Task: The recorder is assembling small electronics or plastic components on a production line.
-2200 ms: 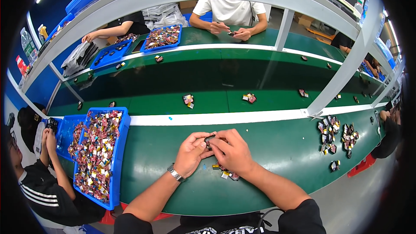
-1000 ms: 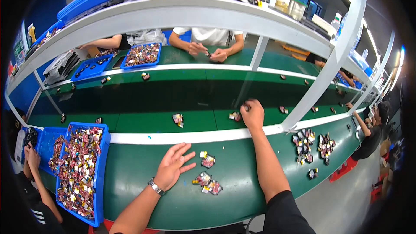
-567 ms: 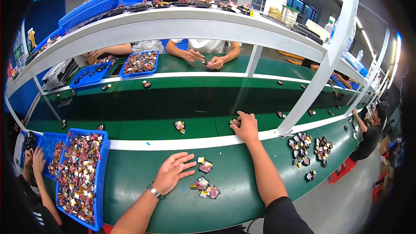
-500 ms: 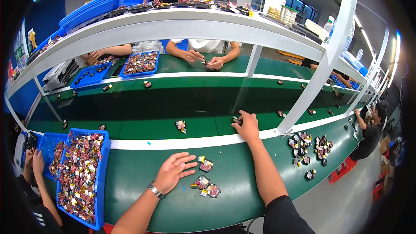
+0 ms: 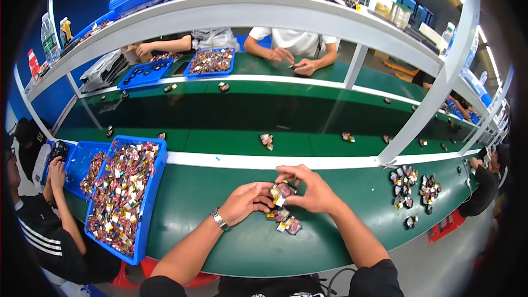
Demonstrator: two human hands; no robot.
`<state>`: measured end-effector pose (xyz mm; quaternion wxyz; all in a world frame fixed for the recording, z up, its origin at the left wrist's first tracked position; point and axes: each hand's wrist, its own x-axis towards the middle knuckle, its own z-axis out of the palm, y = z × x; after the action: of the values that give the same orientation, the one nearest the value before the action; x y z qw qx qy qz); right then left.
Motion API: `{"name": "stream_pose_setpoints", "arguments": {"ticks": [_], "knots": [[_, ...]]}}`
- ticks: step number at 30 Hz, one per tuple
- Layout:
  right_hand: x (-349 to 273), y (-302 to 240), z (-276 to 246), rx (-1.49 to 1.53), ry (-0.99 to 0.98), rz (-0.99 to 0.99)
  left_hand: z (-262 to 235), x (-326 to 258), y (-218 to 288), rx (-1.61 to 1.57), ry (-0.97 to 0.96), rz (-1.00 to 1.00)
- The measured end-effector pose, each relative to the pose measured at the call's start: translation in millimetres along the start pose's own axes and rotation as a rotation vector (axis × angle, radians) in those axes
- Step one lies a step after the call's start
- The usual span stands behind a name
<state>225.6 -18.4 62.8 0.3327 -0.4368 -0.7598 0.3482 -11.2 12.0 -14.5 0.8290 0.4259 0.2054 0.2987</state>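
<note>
A small electronic part [image 5: 282, 191], reddish with a white and yellow tab, is between my hands above the green bench [image 5: 220, 253]. My right hand [image 5: 312, 191] pinches it between thumb and curved fingers. From the other side, my left hand [image 5: 242, 204], with a metal watch on the wrist, reaches its parted thumb and fingers to the part's edge. Whether they press on it is hard to make out. Just below the hands, a few more such parts [image 5: 290, 224] lie close together on the bench, some partly covered by my fingers.
A blue tray [image 5: 159, 187] heaped with parts stands at the left, near a seated co-worker [image 5: 38, 225]. Groups of parts [image 5: 404, 181] lie at the right. Beyond a white rail [image 5: 247, 161], scattered parts sit on the green belt [image 5: 214, 146]. A white shelf post [image 5: 434, 82] rises at the right.
My right hand has come back from the belt with a part to the bench beside my left hand. My left hand's fingers have curled inward. The whole view has shifted.
</note>
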Motion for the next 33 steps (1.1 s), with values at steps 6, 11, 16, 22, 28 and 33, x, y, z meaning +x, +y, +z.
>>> {"name": "stream_pose_setpoints", "arguments": {"ticks": [6,11,16,22,28,33], "knots": [[-1.7,0.0,20.8,-0.032,-0.047,-0.074,4.7,-5.1,4.0,0.029,-0.042,-0.03],[-3.5,3.3,43.3,-0.239,0.254,-0.23,6.1,-3.5,2.7,-0.074,0.134,0.038],[-0.1,0.5,52.2,-0.453,0.358,-0.341,12.1,-3.9,0.9,-0.109,0.167,0.051],[3.8,8.5,52.7,-0.6,0.334,-0.356,13.4,-2.2,-4.7,-0.058,0.184,0.107],[4.3,10.5,48.4,-0.506,0.281,-0.382,13.9,-1.7,-5.8,-0.013,0.195,0.13],[1.8,23.3,44.9,-0.464,0.136,-0.342,14.1,-0.7,-4.5,0.04,0.211,0.102]]}}
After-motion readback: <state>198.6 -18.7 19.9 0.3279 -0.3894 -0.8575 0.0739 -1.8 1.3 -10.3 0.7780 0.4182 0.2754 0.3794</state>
